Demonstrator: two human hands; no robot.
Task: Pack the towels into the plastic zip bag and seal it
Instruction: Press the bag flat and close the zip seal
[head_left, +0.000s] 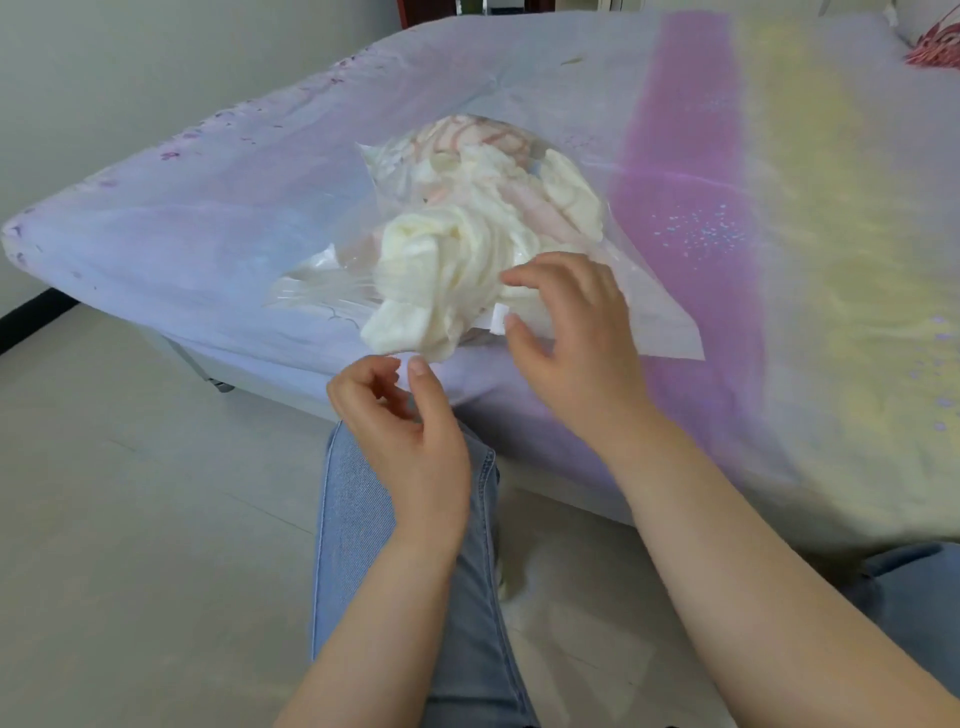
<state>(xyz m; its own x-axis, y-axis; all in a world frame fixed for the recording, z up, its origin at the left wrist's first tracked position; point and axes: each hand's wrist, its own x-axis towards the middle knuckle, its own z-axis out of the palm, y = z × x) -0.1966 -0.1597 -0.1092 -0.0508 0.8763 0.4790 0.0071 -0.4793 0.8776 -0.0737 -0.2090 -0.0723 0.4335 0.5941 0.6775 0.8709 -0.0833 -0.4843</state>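
A clear crinkled plastic zip bag (644, 312) lies near the bed's (208, 218) near edge, soft cream towels (467, 244) spilling from its mouth. Right hand (571, 338) hovers spread, holding nothing; left hand (410, 431), loosely curled, is empty over bare floor (130, 493).

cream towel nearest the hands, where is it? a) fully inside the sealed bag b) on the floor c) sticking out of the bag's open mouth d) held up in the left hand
c: the cream towel spills out of the open mouth of the plastic zip bag on the bed, with the left hand just below it and not holding it.
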